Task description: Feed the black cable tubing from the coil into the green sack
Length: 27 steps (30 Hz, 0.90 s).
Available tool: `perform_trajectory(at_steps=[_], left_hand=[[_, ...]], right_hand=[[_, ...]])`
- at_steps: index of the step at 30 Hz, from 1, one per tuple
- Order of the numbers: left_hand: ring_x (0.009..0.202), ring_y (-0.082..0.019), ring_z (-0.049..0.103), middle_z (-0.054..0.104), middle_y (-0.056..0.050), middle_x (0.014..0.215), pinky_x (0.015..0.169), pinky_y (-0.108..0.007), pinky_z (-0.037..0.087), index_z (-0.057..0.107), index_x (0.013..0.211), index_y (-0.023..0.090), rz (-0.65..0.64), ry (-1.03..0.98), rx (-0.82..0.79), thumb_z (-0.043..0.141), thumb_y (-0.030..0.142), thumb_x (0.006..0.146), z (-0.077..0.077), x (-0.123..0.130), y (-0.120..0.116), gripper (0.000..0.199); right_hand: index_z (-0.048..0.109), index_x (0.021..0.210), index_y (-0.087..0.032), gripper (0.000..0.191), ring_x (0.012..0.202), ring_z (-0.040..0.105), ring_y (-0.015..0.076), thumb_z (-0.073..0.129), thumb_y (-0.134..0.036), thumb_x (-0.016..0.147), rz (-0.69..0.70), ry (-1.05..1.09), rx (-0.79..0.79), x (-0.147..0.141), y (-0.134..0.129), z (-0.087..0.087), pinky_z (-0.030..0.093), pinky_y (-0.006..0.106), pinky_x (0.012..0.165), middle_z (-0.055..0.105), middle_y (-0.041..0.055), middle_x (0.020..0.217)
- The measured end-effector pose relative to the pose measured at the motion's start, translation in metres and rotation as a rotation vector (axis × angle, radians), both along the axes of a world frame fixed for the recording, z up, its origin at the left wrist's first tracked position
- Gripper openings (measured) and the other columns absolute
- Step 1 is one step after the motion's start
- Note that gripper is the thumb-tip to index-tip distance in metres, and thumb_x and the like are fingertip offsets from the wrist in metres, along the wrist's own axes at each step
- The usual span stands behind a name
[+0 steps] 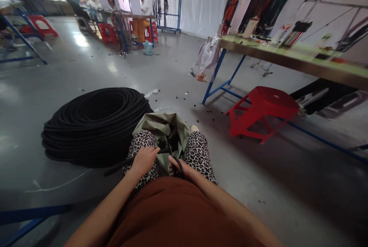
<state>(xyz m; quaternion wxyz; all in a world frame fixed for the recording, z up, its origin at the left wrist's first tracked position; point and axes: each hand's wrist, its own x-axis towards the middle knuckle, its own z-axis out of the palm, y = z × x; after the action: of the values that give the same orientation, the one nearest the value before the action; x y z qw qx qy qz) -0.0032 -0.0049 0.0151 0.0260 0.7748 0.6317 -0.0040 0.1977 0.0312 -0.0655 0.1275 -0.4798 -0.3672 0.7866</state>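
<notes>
My left hand (146,160) is closed round a black cord (118,167), whose one end sticks out past the hand to the left. The cord's other end points toward the scissors (180,169), which have black handles. My right hand (177,166) grips those handles, with the blades angled up and away from me. Between my knees stands an open green sack (149,123), its inside dark. Just left of the sack lies a large coil of black cord (94,132) on the floor. Whether the blades touch the cord is too small to tell.
A red stool (268,103) stands to the right by a workbench (287,57) with blue legs. A plastic bag (206,59) hangs from its corner. Small black bits dot the floor. Two people sit at a far table near a blue bucket (148,48).
</notes>
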Motion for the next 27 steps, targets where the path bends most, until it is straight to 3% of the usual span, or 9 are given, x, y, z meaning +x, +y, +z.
perform_trajectory(at_steps=[9, 14, 18, 22, 27], left_hand=[[0.096, -0.022, 0.063, 0.07, -0.009, 0.101, 0.082, -0.037, 0.041, 0.063, 0.126, 0.023, -0.037, -0.007, 0.001, 0.04, 0.022, 0.098, -0.003, -0.002, 0.0, 0.036], [0.096, -0.022, 0.063, 0.07, -0.009, 0.101, 0.083, -0.036, 0.042, 0.062, 0.126, 0.022, -0.009, -0.036, 0.018, 0.04, 0.024, 0.098, -0.004, -0.001, 0.0, 0.036], [0.097, -0.022, 0.063, 0.071, -0.01, 0.102, 0.084, -0.037, 0.043, 0.062, 0.126, 0.02, 0.021, -0.04, 0.031, 0.039, 0.024, 0.098, -0.004, 0.003, -0.001, 0.037], [0.098, -0.024, 0.064, 0.071, -0.01, 0.103, 0.085, -0.039, 0.042, 0.062, 0.126, 0.02, 0.03, -0.02, 0.046, 0.039, 0.024, 0.098, -0.004, 0.006, -0.002, 0.036], [0.096, -0.023, 0.064, 0.071, -0.01, 0.101, 0.083, -0.037, 0.042, 0.062, 0.125, 0.021, 0.017, -0.034, 0.023, 0.04, 0.023, 0.097, -0.001, 0.006, -0.001, 0.036]], right_hand=[[0.054, 0.073, -0.016, 0.052, 0.051, 0.05, 0.0106, 0.055, -0.065, 0.091, 0.025, -0.015, -0.014, 0.001, 0.001, 0.004, 0.041, 0.023, 0.05, 0.054, -0.0009, 0.061], [0.052, 0.071, -0.018, 0.046, 0.047, 0.041, 0.0104, 0.053, -0.056, 0.096, 0.0, -0.113, 0.008, -0.001, -0.002, 0.02, 0.039, 0.025, 0.049, 0.045, -0.0037, 0.055], [0.051, 0.067, -0.018, 0.046, 0.047, 0.043, 0.012, 0.051, -0.052, 0.098, 0.014, -0.196, 0.062, -0.002, -0.003, 0.029, 0.042, 0.027, 0.05, 0.046, -0.0025, 0.053], [0.051, 0.065, -0.018, 0.048, 0.048, 0.049, 0.0132, 0.049, -0.052, 0.099, 0.018, -0.219, 0.098, -0.004, -0.004, 0.026, 0.042, 0.027, 0.05, 0.05, 0.0, 0.055], [0.051, 0.072, -0.019, 0.044, 0.048, 0.046, 0.0125, 0.053, -0.055, 0.096, -0.055, -0.118, -0.016, -0.005, -0.002, 0.016, 0.042, 0.025, 0.049, 0.046, -0.0029, 0.054]])
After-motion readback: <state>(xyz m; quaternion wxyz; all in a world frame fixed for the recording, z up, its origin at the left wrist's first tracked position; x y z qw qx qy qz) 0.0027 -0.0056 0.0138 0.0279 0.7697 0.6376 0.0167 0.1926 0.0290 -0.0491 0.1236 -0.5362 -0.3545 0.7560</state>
